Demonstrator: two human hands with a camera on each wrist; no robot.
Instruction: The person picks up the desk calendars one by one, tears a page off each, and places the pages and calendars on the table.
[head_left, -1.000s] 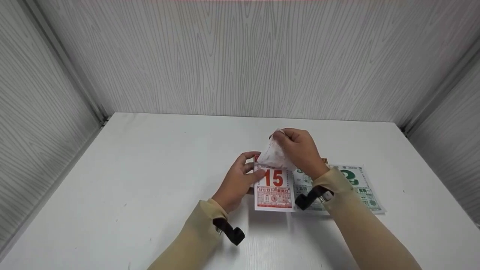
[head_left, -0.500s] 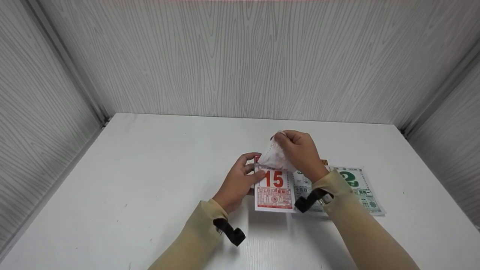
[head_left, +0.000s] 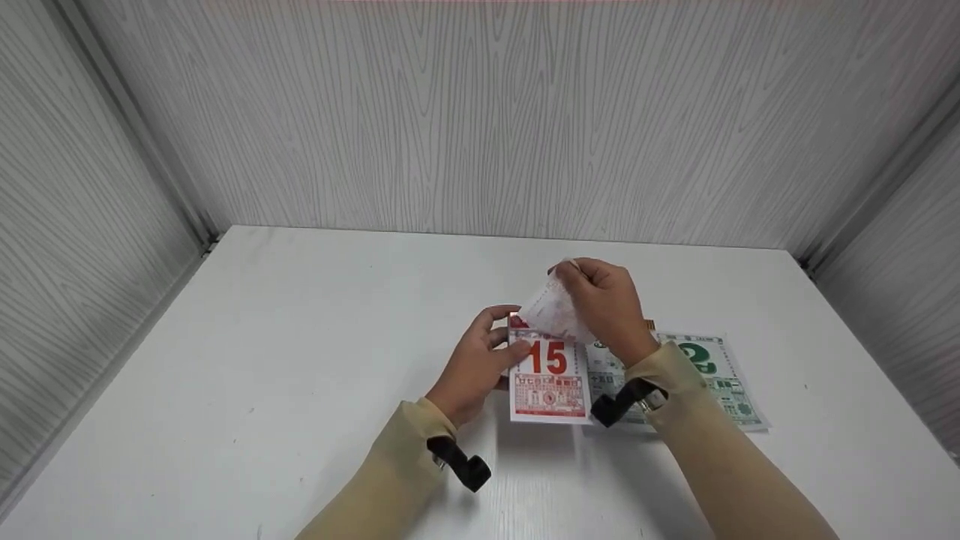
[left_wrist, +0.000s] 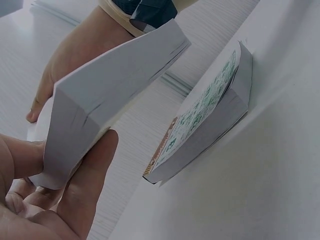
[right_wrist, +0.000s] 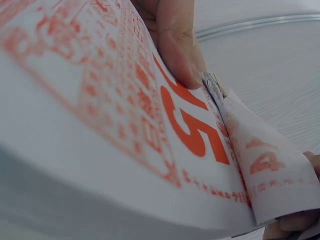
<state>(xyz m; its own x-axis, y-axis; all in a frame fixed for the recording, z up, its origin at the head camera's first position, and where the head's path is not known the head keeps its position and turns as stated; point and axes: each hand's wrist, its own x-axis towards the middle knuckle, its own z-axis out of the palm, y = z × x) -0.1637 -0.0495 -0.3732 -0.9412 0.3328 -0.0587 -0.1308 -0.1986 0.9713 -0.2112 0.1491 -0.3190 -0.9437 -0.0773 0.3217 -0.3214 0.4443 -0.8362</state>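
Note:
My left hand [head_left: 472,367] grips the left side of a tear-off calendar [head_left: 549,394], its thumb on the page with a red 15. Between the right thumb and fingers, my right hand [head_left: 606,304] pinches a thin page [head_left: 551,311], folded back and crumpled at the calendar's top. In the right wrist view the page [right_wrist: 275,170] shows red print through it and meets the pad along a ragged edge. The left wrist view shows the calendar's thick white paper block [left_wrist: 100,85] raised off the table, with left fingers [left_wrist: 90,175] beneath it.
Another calendar pad with a green 2 [head_left: 724,379] lies on the white table [head_left: 337,337] at the right. Beside it is more green-printed paper [head_left: 604,375], partly covered by the right arm. A grey wood-grain panel [head_left: 480,112] stands behind the table.
My right hand has shifted slightly right with the page. The page's left corner has come away from the calendar's red heading, which shows more now. The left hand stays in place.

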